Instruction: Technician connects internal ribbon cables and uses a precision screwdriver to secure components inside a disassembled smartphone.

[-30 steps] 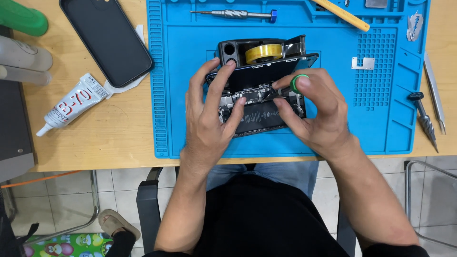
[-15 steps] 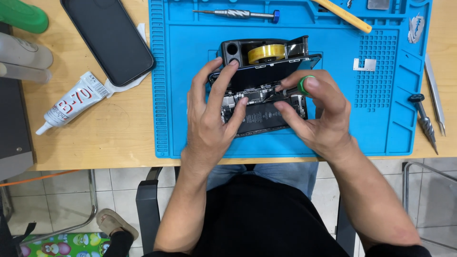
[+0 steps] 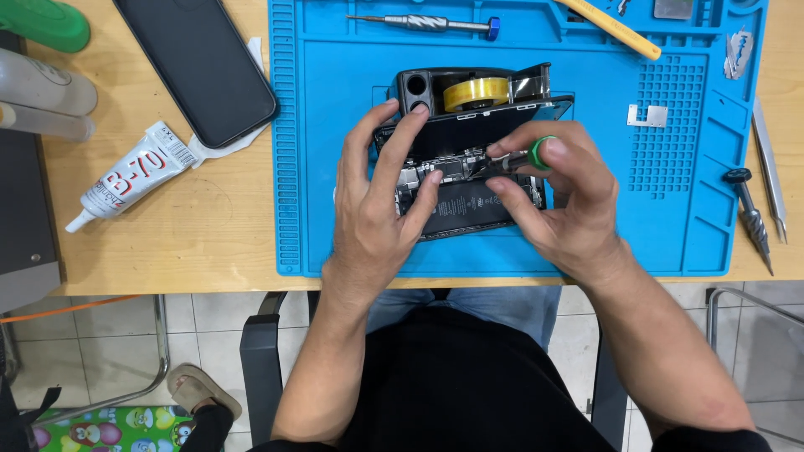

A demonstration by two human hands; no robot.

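Note:
An opened smartphone (image 3: 466,201) lies on the blue repair mat (image 3: 335,134), its inner boards and battery showing, its screen leaning up against a black tape dispenser (image 3: 469,88) behind it. My left hand (image 3: 377,205) rests on the phone's left side, fingers spread over the frame and the screen edge. My right hand (image 3: 557,197) grips a small screwdriver with a green cap (image 3: 521,159), its tip down on the board near the phone's top middle.
On the mat's far edge lie a silver screwdriver with a blue cap (image 3: 419,23), a yellow pry tool (image 3: 607,28) and a small metal plate (image 3: 647,115). A black phone (image 3: 201,63), a glue tube (image 3: 134,176) and bottles sit left on the wooden table. Tweezers (image 3: 769,167) and a bit (image 3: 748,213) lie right.
My right hand has turned the green-capped screwdriver and brought its tip down onto the phone's board. The left hand stays on the phone's left side.

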